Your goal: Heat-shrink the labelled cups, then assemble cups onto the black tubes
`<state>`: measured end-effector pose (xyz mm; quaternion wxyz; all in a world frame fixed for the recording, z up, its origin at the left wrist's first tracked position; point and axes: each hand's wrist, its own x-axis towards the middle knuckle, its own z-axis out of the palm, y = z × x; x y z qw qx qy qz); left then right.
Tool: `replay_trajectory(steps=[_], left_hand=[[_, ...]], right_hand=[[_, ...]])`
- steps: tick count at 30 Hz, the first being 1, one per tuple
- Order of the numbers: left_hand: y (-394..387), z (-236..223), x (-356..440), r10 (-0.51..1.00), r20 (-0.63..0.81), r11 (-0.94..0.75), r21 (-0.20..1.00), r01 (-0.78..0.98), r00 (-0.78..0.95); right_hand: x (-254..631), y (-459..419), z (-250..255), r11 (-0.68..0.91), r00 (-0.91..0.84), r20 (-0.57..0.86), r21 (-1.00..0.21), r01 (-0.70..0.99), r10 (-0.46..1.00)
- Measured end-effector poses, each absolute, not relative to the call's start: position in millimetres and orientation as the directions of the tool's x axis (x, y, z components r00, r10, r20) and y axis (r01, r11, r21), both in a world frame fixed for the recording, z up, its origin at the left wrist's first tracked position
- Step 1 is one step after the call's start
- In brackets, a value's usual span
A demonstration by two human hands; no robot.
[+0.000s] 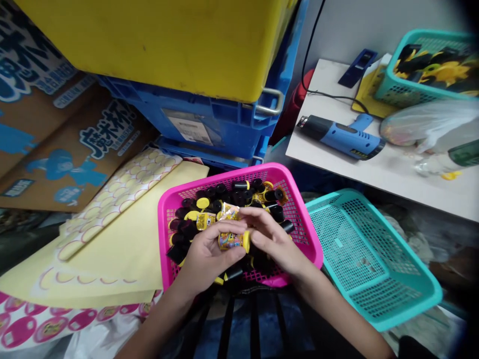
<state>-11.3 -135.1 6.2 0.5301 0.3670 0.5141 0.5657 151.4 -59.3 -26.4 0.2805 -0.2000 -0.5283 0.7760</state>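
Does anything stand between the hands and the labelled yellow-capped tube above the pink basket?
Nothing visible. The left hand touches the labelled tube directly, and the right hand sits right by its yellow cap, nothing between them.

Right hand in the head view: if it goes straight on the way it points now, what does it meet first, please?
The right hand would probably meet the foil packet in the pink basket first. Depth is unclear, so its fingertips may already touch it.
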Motion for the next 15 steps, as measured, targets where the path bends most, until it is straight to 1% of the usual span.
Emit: replay_trajectory(steps=[2, 3, 5, 8, 11, 15], left_hand=[[-134.9, 8.7, -9.8, 0.982, -0.112, 0.075, 0.971, -0.227, -0.155], [-134.7, 10.0, -9.2, 0.983, -0.105, 0.069, 0.973, -0.221, -0.153], [-134.5, 11.9, -8.1, 0.983, -0.089, 0.055, 0.977, -0.205, -0.162], [-134.7, 12.2, -7.5, 0.978, -0.083, 0.047, 0.981, -0.186, -0.19], [-135.8, 10.6, -7.5, 0.972, -0.096, 0.063, 0.986, -0.155, -0.213], [-136.9, 9.9, -5.9, 0.97, -0.119, 0.093, 0.987, -0.128, -0.214]], right_hand=[[149.3, -61.2, -27.7, -0.456, -0.814, -0.094, -0.862, -0.222, 0.573], [148.0, -62.4, -28.8, -0.504, -0.822, -0.107, -0.831, -0.235, 0.56], [145.4, -64.7, -31.6, -0.541, -0.812, -0.117, -0.798, -0.265, 0.571], [142.3, -66.5, -35.6, -0.525, -0.777, -0.135, -0.805, -0.276, 0.615], [140.4, -66.6, -38.3, -0.469, -0.746, -0.118, -0.838, -0.28, 0.656], [138.8, -67.2, -42.0, -0.436, -0.724, -0.121, -0.86, -0.265, 0.679]])
